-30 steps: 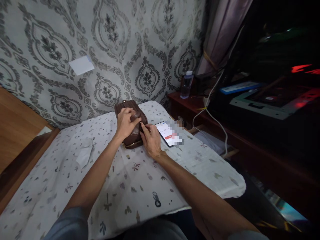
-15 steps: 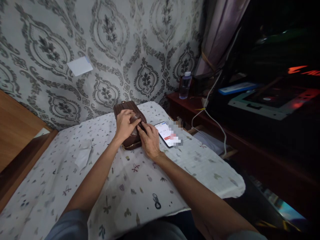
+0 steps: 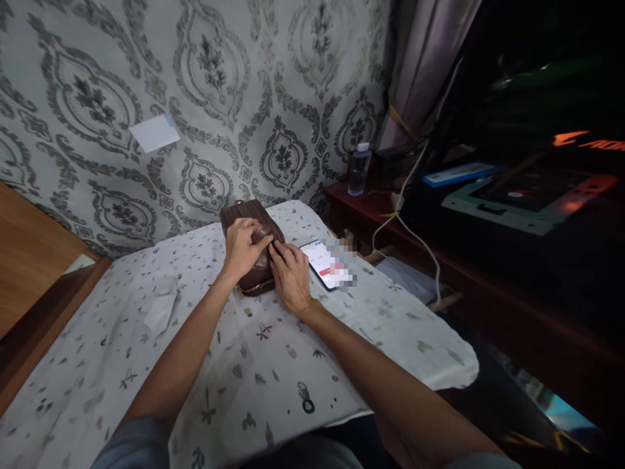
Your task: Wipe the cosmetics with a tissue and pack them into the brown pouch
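Note:
A brown ribbed bag (image 3: 258, 279) with gold-coloured trim lies on the white patterned cloth (image 3: 293, 352), close to the wall. My left hand (image 3: 241, 247) rests over its top, thumb and fingers closed on a brown strap or flap. On the bag's right side is my right hand (image 3: 291, 277), its fingers bent and close together, the fingertips touching the bag near my left thumb. What those fingertips may pinch is too small to make out. Just right of my right hand lies a phone (image 3: 323, 266) with its screen lit, partly blurred out.
Crumpled white paper (image 3: 162, 306) lies on the cloth at left. A clear bottle (image 3: 359, 170) stands on the dark red desk (image 3: 336, 190) at right. A white cable (image 3: 424, 244) hangs over the desk's edge. Wooden board (image 3: 34, 254) at far left.
The view has shifted very slightly. Both hands stay at the same place on the bag, with hardly any movement of the fingers.

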Demonstrator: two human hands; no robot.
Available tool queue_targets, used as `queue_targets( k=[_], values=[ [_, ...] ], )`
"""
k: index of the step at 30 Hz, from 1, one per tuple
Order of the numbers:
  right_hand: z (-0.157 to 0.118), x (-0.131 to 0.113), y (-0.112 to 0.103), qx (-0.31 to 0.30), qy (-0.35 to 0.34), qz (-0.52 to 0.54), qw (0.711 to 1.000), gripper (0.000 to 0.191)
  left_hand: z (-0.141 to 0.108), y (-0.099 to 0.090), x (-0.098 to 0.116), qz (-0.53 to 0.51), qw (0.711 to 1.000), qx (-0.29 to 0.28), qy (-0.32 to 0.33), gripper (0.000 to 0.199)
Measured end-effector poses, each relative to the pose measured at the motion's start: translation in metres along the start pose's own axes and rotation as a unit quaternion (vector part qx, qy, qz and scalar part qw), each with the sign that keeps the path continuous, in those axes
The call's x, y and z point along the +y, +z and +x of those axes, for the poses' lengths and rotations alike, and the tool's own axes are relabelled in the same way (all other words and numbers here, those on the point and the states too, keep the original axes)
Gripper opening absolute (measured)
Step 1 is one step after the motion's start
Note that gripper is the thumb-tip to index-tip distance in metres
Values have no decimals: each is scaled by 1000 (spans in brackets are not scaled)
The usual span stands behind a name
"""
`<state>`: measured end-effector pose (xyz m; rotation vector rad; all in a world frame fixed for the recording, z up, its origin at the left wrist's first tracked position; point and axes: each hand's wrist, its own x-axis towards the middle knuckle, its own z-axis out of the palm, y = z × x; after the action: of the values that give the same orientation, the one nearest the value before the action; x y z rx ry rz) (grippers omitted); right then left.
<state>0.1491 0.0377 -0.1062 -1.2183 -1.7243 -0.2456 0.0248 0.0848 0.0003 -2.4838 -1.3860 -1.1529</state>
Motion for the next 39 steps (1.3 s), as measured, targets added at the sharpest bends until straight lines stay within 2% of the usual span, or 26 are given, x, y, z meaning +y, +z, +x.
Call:
queue_targets(
  k=[8, 16, 22, 27, 28, 30, 32, 35, 39],
  values=[
    [0, -2, -1, -7, 9, -3, 1000, 40, 0, -2, 1, -13, 1000, -6, 16, 8],
    [0, -2, 0, -9, 11, 2, 1000, 39, 0, -8, 0, -17, 998, -46, 38, 5],
    [0, -3, -1, 1, 3, 0, 1000, 38, -1, -9, 1, -15, 995, -82, 54, 10],
    [0, -1, -2, 2, -2, 0, 1000, 39, 1, -15, -1, -21, 995, -89, 50, 1],
    [1, -1, -2, 1, -2, 1, 1000, 39, 1, -19, -3, -31, 994, -90, 51, 9],
    [1, 0, -2, 5, -6, 2, 1000, 39, 1, -28, -7, -49, 995, -82, 36, 26],
    [1, 0, -1, 9, -10, 3, 1000, 39, -1, -38, -12, -54, 996, -67, 2, 33],
    [0, 1, 1, 11, -11, 7, 1000, 41, -5, -49, -17, -45, 997, -59, -38, 21],
    [0, 1, 4, 33, -13, 7, 999, 39, -12, -55, -18, -40, 996, -58, -51, 13]
  ],
)
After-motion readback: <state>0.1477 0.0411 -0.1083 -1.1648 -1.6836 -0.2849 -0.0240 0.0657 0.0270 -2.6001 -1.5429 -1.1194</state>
